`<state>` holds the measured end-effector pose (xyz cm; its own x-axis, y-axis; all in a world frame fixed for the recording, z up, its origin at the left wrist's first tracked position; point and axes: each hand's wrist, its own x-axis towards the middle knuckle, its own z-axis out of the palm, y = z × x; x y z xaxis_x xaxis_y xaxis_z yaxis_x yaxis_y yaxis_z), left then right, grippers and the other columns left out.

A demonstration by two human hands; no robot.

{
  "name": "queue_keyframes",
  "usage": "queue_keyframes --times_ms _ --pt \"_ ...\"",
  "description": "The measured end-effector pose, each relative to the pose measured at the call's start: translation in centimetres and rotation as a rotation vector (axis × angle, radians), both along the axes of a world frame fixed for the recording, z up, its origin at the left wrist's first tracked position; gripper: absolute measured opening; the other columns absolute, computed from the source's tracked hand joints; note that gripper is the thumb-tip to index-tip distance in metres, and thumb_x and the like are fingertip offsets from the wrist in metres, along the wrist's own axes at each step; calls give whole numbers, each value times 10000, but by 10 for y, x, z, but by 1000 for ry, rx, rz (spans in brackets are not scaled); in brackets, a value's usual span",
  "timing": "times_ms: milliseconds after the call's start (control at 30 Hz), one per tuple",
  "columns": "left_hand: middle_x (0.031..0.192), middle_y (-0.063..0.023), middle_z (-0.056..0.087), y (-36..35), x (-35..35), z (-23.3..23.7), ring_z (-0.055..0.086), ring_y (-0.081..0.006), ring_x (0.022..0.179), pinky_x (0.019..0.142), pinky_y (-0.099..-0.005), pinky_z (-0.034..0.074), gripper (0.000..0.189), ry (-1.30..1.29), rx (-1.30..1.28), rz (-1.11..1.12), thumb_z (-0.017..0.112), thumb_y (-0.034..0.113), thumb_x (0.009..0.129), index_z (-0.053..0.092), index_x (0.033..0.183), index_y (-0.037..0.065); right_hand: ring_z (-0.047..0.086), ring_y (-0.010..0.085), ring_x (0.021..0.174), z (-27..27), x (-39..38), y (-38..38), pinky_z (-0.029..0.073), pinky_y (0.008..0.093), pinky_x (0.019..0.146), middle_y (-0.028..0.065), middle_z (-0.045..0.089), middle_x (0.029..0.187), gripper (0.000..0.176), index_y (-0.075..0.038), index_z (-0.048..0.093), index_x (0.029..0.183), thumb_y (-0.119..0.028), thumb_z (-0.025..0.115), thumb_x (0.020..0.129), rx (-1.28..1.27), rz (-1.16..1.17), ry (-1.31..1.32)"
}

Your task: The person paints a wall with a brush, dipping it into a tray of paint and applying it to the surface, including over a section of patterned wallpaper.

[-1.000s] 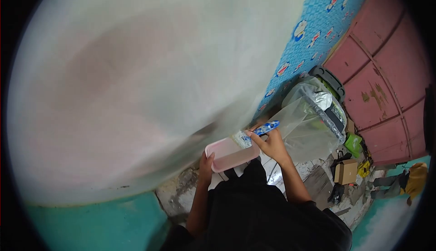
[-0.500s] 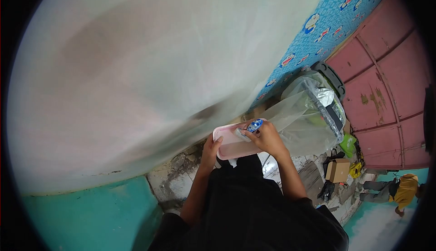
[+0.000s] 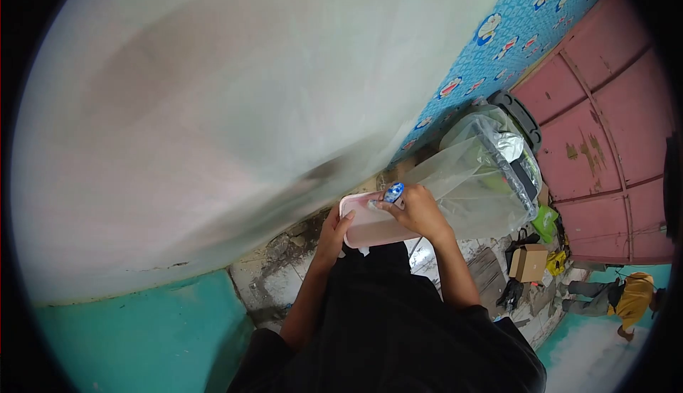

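My left hand (image 3: 331, 238) grips a shallow, pale pink rectangular tray (image 3: 363, 233) by its left end, with the thumb over the rim and the fingers hidden beneath. Over the tray's right half, my right hand (image 3: 421, 215) is closed around a small object with a rounded blue-and-white patterned end (image 3: 394, 192). That end sticks up past the thumb and index finger. The object's lower part is mostly hidden by the hand, so I cannot tell its kind. The right thumb points down toward the tray's inside. The tray is held in front of my black clothing (image 3: 384, 315).
A large pale wall (image 3: 235, 108) rises in front, with blue cartoon wallpaper (image 3: 477, 59) beside it. Clear plastic sheeting (image 3: 469, 187) covers things at the right. A cardboard box (image 3: 528, 263) lies on the dirty tiled floor. A person in a yellow top (image 3: 633, 300) stands far right.
My right hand has shifted slightly up and tilted the patterned object more upright, hiding its pale lower part. The tray and left hand have moved a little to the right.
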<state>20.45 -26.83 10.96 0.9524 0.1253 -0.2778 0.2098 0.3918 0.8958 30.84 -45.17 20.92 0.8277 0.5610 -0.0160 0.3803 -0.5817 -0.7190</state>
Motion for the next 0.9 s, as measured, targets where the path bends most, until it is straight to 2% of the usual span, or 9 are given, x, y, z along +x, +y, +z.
queue_keyframes --times_ms 367,467,567,667,767,900 --pt "1201 -81 592 -2 11 11 535 -134 1096 969 -285 394 469 -39 17 -24 558 290 962 497 1321 -5 622 372 746 2 9 -11 476 441 690 171 658 807 209 -67 721 925 -241 717 809 78 -86 9" --pt "1219 -81 586 1 16 6 526 -137 1117 985 -287 385 477 -6 -18 -27 555 286 964 488 1331 -11 625 372 768 14 8 -12 474 439 705 168 661 812 209 -67 716 921 -248 713 817 22 -92 39" --pt "1217 -83 586 -1 21 4 528 -140 1115 986 -289 385 474 -14 -23 -25 555 282 964 487 1330 -13 627 371 780 5 9 -14 471 446 710 161 665 820 201 -70 715 902 -257 706 827 41 -38 -64" --pt "1211 -84 589 -4 22 5 531 -139 1109 986 -289 387 468 -12 27 -62 551 277 967 487 1328 -13 618 310 662 3 5 -11 476 389 627 157 649 726 213 -47 709 866 -232 770 778 22 -82 -218" --pt "1202 -81 591 -7 21 2 534 -139 1100 983 -288 388 456 13 5 -34 543 271 969 491 1323 -13 627 308 678 10 5 -17 481 381 624 154 653 731 219 -41 708 865 -235 766 782 8 -104 -177" --pt "1208 -86 589 -6 22 -1 532 -144 1113 989 -293 387 458 15 9 -60 537 263 968 484 1328 -16 630 228 622 5 6 -29 478 324 587 113 660 720 196 -25 695 879 -185 767 791 93 -145 -83"
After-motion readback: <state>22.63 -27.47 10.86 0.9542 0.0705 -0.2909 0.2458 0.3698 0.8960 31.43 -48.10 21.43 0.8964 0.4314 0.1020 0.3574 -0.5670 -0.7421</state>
